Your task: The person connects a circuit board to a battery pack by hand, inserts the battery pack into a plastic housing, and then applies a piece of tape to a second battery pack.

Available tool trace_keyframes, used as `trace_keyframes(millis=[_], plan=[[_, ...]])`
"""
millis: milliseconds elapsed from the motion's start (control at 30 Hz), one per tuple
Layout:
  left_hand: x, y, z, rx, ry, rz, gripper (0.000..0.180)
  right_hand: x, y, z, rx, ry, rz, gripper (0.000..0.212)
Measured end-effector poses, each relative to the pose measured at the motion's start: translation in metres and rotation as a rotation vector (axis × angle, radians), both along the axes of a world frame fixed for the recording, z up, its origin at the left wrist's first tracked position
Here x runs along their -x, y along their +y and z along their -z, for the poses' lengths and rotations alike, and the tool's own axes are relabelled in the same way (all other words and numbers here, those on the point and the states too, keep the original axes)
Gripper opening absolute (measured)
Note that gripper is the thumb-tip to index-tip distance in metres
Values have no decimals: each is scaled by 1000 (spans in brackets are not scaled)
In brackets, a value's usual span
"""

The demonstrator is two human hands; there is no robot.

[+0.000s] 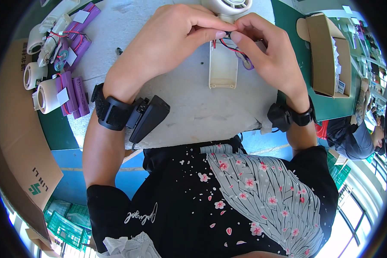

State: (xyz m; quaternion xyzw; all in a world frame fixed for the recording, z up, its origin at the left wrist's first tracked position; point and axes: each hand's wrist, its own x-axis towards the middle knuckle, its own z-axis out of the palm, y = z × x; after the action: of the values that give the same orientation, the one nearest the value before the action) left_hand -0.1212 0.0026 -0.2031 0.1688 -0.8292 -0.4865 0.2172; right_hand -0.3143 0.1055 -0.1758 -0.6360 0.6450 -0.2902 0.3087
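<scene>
Pale worktop point(193, 116), cream fan point(222, 52) (fore-and-aft, handle point(223, 69) toward the person point(180, 193))

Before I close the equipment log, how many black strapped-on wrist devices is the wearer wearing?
2: the left-wrist device and the right-wrist device, both jutting inward; neither is hidden.

Fan head point(228, 8) partly beyond top edge

Open cream casing point(223, 69), red-black wires point(233, 49), pinched
</scene>
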Motion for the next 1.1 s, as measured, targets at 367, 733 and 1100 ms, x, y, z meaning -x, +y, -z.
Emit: trace_keyframes(millis=[367,733,1100], plan=[[0,9,-10,-248,37,-173,30,-1,-3,7,319,42,-67,17],[-7,8,2,-229,2,-266,34,19,8,-18,271,254,-162,13],[-1,15,-27,-270,-87,-323,27,11,17,-21,398,479,-205,16]])
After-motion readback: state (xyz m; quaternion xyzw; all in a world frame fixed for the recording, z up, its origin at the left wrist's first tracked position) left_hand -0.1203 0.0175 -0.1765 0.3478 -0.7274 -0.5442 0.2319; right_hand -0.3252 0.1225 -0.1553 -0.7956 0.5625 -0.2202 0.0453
